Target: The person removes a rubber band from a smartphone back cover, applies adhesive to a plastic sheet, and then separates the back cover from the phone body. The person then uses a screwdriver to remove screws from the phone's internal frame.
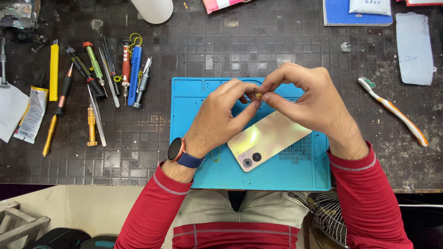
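A smartphone [267, 140] with a shiny pale gold back lies face down and slanted on a blue work mat [203, 157]; its twin camera lenses point toward me. Above the phone's far end, my left hand [221, 115] and my right hand [307, 101] meet fingertip to fingertip. Between them they pinch a tiny yellowish piece [259, 95], too small to identify. A watch with a blue strap sits on my left wrist. Both sleeves are red.
Screwdrivers, tweezers and pry tools [99, 83] lie in a row left of the mat. A toothbrush [392, 110] and a grey phone-shaped panel [414, 48] rest at the right. A white cylinder [153, 9] stands at the back. A small fan [330, 216] sits below the table edge.
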